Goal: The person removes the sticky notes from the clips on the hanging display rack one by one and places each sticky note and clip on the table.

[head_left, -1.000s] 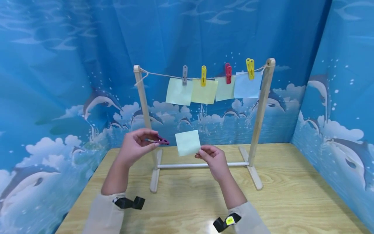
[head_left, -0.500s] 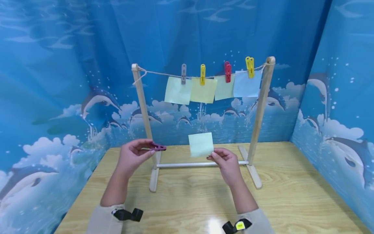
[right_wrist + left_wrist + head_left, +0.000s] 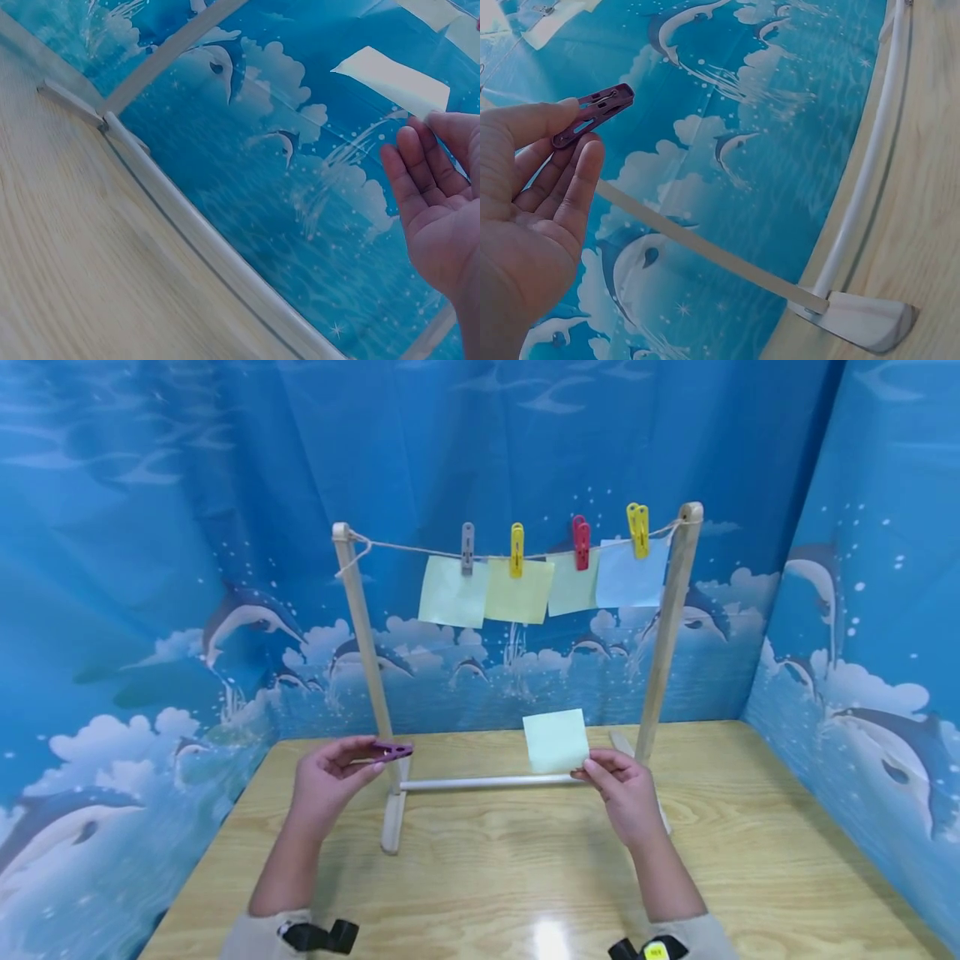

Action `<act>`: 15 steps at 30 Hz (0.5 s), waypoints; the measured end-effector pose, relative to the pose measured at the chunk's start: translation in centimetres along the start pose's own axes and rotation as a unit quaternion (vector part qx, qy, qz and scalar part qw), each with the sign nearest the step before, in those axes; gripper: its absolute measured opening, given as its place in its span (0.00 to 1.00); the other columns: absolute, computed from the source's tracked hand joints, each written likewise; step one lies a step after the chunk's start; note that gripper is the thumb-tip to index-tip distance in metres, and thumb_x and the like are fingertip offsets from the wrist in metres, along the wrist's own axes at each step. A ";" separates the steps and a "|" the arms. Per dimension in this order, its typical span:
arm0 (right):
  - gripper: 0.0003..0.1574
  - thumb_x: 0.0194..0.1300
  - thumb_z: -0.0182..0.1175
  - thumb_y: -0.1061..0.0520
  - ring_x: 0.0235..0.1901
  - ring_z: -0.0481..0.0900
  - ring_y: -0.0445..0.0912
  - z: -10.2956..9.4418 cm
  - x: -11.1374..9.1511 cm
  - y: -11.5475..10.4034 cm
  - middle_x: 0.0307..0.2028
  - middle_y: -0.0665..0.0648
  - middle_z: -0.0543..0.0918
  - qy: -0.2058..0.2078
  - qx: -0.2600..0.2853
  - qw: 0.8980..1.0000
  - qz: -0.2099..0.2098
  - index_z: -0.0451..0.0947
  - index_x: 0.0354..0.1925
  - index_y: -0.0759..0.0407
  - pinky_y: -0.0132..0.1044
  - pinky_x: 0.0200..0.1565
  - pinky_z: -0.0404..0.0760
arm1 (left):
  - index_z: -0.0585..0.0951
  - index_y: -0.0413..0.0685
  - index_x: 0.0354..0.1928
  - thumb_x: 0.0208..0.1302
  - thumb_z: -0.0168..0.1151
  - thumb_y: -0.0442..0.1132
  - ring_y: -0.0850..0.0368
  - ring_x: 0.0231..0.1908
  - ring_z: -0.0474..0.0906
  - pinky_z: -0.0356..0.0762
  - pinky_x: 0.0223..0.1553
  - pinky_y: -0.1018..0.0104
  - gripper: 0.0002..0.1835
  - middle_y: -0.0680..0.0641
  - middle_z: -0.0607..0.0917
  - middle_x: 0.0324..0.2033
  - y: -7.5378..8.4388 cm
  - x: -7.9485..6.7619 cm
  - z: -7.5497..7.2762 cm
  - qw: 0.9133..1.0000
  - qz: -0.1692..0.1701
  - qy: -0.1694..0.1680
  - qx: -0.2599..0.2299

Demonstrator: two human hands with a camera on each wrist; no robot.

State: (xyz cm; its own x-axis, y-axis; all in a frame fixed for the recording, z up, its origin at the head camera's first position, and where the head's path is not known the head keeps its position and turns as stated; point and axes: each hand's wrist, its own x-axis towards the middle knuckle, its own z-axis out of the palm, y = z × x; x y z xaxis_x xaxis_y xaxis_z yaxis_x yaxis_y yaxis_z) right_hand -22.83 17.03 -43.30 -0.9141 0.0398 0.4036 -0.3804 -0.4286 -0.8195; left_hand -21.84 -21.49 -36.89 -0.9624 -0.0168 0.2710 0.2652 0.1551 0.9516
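left hand (image 3: 324, 787), fingers clamped on a purple clothespin (image 3: 393, 750); right hand (image 3: 624, 793), fingers pinching a pale green note (image 3: 556, 740) by its lower right corner; both raised before the counter (image 3: 487, 860)'s back edge. the note should be light, flimsy: keep to corners.

My head view comes through bright and fairly even, with a white glare patch on the table (image 3: 480, 868) near the bottom edge and soft, faint shadows. Both wrist views reach me dimmer, greyer and softer in detail. There the rod (image 3: 868, 154) bows with lens distortion, edged by a thin dark shadow. From the right wrist I get the note (image 3: 397, 79) pale and washed out; haze whitens the left wrist's top-left corner.
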 end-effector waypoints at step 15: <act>0.15 0.66 0.55 0.75 0.32 0.85 0.44 -3.2 -1.6 -1.2 0.30 0.54 0.84 0.035 -0.020 0.999 0.010 0.84 0.37 0.60 0.34 0.43 0.84 | 0.80 0.39 0.54 0.56 0.73 0.36 0.58 0.45 0.83 0.81 0.47 0.66 0.23 0.47 0.85 0.46 -1.2 -1.2 -0.8 0.998 -0.044 0.035 -0.005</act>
State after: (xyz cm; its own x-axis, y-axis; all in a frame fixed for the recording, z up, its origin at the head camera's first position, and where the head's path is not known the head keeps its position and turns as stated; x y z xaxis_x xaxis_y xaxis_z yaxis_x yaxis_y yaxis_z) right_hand -21.32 20.35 -44.26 -0.9285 0.0944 0.3591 -0.3662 -0.3928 -0.8436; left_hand -20.96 -22.46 -38.24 -0.9756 -0.0992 0.1957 0.1809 0.1410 0.9733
